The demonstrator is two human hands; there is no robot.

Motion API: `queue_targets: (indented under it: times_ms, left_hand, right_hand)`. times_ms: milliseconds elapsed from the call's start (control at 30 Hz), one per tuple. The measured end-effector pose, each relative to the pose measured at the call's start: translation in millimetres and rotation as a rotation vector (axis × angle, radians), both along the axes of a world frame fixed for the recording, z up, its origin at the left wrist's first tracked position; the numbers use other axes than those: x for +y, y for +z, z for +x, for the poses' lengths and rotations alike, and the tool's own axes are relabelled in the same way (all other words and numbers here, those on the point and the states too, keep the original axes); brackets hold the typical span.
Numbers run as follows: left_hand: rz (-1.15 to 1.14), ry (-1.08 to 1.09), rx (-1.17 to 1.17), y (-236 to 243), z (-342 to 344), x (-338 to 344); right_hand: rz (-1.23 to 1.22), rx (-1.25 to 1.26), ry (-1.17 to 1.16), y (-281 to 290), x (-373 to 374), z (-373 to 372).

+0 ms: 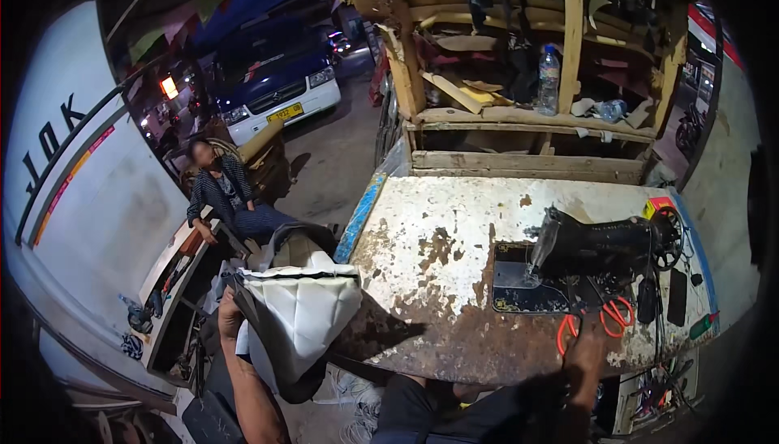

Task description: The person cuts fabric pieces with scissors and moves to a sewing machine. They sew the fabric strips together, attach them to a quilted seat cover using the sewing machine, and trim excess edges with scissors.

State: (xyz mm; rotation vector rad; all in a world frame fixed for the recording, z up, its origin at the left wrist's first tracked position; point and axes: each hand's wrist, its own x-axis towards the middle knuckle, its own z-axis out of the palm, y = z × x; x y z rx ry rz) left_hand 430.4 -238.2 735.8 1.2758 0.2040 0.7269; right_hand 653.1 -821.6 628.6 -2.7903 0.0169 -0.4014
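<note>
My left hand (230,310) grips the edge of a white quilted fabric piece (304,314) with dark backing, held over the left end of the worn white-painted table (438,209). My right hand (587,330) is closed on orange-handled scissors (615,314) at the front of a black sewing machine (588,253). The scissors' blades are partly hidden by the hand and shadow. A black handwheel (668,240) is at the machine's right end, with small dark items and a green-handled tool (702,324) beside it.
A seated person (215,193) is beyond the fabric at left, beside a low cluttered shelf (166,278). A parked van (280,103) stands on the street behind. A wooden rack (527,164) with padding scraps and a plastic bottle (548,79) rises behind the table. Wall panels flank both sides.
</note>
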Motion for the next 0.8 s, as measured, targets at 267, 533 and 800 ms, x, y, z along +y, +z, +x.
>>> queue_targets:
  times_ms: [267, 533, 800]
  left_hand:
    - [-0.106, -0.035, -0.048, -30, -11, 25]
    - [-0.196, -0.275, -0.075, -64, -20, 59]
    - [-0.164, -0.062, 0.011, -65, -13, 41]
  right_hand:
    - [1.115, 0.486, 0.422, 29, 72, -40]
    - [0.825, 0.047, 0.922, 94, 197, -39]
    - [0.749, -0.14, 1.105, 91, 216, -39]
